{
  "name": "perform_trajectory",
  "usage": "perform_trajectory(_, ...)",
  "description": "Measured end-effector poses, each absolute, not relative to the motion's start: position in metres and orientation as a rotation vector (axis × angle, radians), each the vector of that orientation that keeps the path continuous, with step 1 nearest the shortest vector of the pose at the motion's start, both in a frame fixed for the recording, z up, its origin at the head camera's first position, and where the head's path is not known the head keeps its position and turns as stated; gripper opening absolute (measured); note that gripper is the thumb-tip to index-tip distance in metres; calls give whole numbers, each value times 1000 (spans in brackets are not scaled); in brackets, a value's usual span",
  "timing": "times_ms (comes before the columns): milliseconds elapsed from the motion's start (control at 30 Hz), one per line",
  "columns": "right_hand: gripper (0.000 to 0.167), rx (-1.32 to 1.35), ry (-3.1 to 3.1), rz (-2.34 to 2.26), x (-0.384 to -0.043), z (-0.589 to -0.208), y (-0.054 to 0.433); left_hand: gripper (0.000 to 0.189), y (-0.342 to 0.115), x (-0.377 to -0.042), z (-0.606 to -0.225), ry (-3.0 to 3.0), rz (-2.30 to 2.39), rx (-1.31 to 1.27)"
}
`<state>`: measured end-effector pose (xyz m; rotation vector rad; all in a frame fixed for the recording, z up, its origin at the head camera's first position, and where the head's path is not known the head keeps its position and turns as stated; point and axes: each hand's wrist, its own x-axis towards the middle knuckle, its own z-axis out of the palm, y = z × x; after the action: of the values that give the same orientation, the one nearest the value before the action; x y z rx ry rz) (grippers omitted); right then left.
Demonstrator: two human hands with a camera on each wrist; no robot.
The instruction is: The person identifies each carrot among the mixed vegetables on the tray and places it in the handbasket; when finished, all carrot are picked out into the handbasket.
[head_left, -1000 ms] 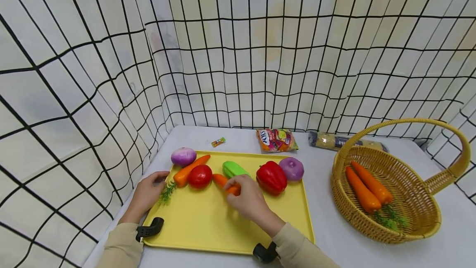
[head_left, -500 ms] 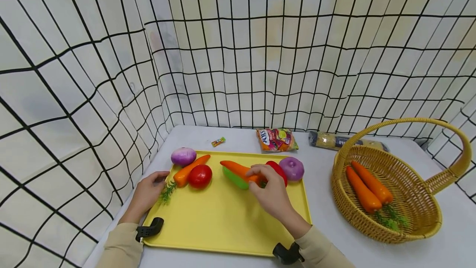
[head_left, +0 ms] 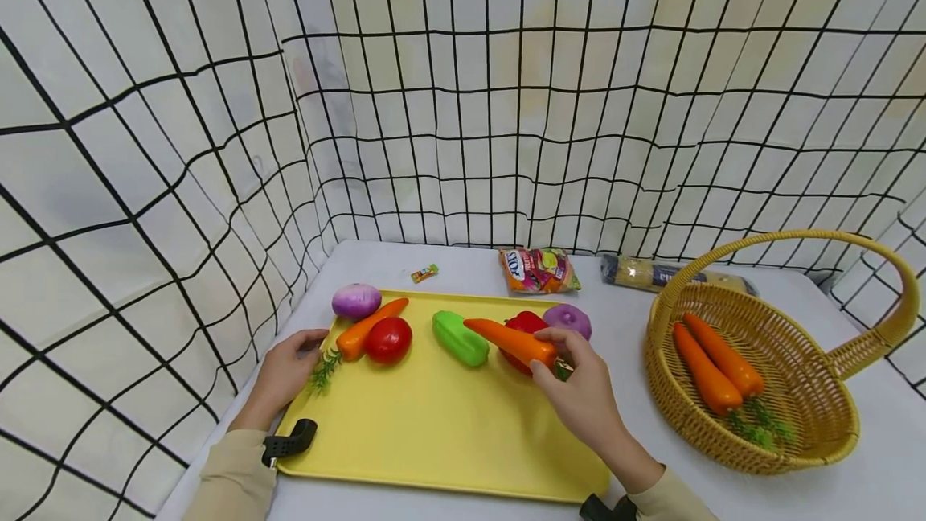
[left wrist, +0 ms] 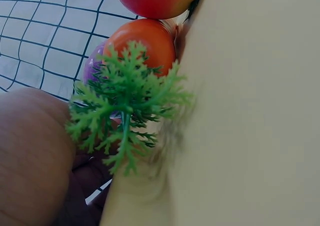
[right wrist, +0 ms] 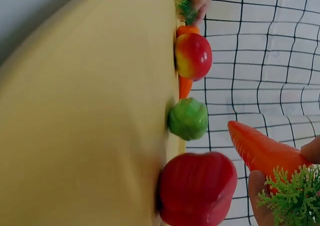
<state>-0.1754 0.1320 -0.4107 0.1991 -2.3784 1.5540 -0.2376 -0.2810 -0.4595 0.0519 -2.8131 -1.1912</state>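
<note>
My right hand (head_left: 582, 388) pinches an orange carrot (head_left: 506, 338) near its leafy end, above the right part of the yellow tray (head_left: 405, 432). The carrot's tip points left, and in the right wrist view its green leaves (right wrist: 295, 196) hang by the fingers. Behind it on the tray is a red bell pepper (right wrist: 197, 188), partly hidden in the head view. A green vegetable (head_left: 460, 338) lies left of that. At the tray's left rim, my left hand (head_left: 285, 372) grips the edge, beside the leaves (left wrist: 125, 101) of another carrot (head_left: 369, 330).
A round red-and-yellow fruit (head_left: 388, 341) touches the left carrot. Purple onion-like vegetables (head_left: 357, 301) sit at both back corners. To the right stands a wicker basket (head_left: 842, 424) holding two carrots (head_left: 705, 368). Behind lie a candy bag (head_left: 538, 271), a small wrapped sweet (head_left: 424, 272) and a long packet (head_left: 637, 272).
My right hand has lifted the carrot from the middle of the tray and carried it right, past the green vegetable to in front of the pepper. The left hand has stayed at the rim.
</note>
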Motion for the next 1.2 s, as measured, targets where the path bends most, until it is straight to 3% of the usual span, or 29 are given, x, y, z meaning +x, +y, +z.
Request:
perform_trajectory(433,31,91,-2257,1838,-175,-410,176,38,-282,-238,-457,-2804,-1201,65)
perform_trajectory(900,31,0,-2196,1843,-155,-400,208,38,-282,-235,-455,-2811,-1205,69)
perform_trajectory(1200,27,75,-2097,1876,-150,-401,227,37,-282,-235,-458,-2800,-1189,34)
